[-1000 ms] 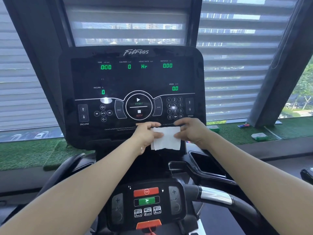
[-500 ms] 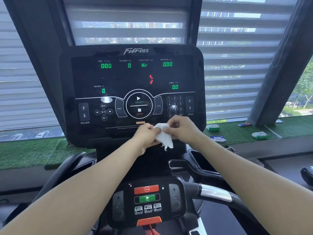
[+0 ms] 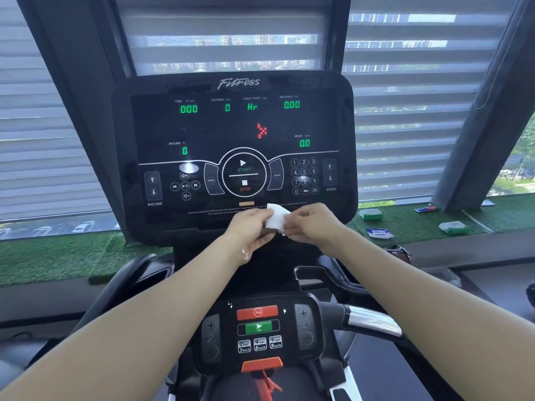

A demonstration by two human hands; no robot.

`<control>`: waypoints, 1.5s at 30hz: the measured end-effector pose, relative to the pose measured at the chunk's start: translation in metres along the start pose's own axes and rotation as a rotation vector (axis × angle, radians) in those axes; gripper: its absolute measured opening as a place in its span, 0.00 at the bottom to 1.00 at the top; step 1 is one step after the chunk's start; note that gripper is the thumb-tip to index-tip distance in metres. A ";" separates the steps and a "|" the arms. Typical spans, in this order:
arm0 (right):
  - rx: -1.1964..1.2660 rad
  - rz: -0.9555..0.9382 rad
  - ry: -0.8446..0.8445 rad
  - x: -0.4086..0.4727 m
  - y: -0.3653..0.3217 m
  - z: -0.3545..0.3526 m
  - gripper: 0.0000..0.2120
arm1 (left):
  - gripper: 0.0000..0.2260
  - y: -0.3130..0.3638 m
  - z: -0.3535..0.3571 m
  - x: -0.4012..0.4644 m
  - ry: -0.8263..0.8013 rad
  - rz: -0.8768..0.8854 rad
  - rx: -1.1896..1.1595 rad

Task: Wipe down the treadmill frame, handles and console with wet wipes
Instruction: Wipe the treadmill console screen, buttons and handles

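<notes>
Wipe (image 3: 275, 216), white and bunched, sits just right of the frame's centre, pinched between both hands in front of the lower edge of the console (image 3: 173, 128). Its folds hide its full outline, so no clear long axis shows; the visible wad tilts from upper left to lower right, with one corner poking up above the knuckles and a small tail hanging below the right fingers. The left hand (image 3: 250, 228) curls its fingers round the wipe's left side; the right hand (image 3: 311, 224) grips the right side with thumb and fingertips. The hands cover part of the small print along the console's bottom, which is too fine to read anyway. The console faces the camera, wider than tall, with green readouts, a red dot pattern at mid-screen, and START and STOP at centre. Low in the frame, the control pad (image 3: 260, 328) shows a red and a green button. A chrome handle (image 3: 373, 318) juts right, half hidden by the right forearm. Small packets (image 3: 453, 227) lie on the green turf (image 3: 58, 256) at right, labels unreadable.
</notes>
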State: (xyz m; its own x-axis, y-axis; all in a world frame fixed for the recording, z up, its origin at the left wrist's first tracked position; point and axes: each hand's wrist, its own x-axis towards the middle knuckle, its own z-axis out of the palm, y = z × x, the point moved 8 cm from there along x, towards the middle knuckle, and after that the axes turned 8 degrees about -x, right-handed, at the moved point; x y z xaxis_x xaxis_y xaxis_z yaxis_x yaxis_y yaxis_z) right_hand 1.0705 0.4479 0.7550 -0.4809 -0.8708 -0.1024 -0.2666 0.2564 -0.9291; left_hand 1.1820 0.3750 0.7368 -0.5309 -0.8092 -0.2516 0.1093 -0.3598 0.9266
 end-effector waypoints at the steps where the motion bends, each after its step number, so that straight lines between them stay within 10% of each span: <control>1: 0.052 0.029 0.011 -0.001 0.002 0.000 0.09 | 0.04 -0.002 0.001 -0.002 -0.009 -0.021 -0.012; 17: 0.264 0.130 -0.111 -0.009 0.018 0.025 0.08 | 0.07 -0.022 -0.012 -0.016 -0.017 -0.056 0.059; 30: -0.404 -0.506 -0.065 -0.028 0.001 0.031 0.08 | 0.05 -0.034 -0.027 -0.058 0.295 0.177 0.037; 45: -0.638 -0.362 0.186 -0.091 0.014 0.038 0.04 | 0.03 -0.049 -0.022 -0.083 -0.139 0.045 0.238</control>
State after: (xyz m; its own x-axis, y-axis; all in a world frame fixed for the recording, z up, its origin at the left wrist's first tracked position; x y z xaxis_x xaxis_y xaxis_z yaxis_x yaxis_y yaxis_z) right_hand 1.1424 0.5149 0.7377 -0.3896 -0.8761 0.2841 -0.8390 0.2103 -0.5019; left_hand 1.2388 0.4493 0.7065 -0.6422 -0.7443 -0.1830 -0.0565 -0.1921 0.9798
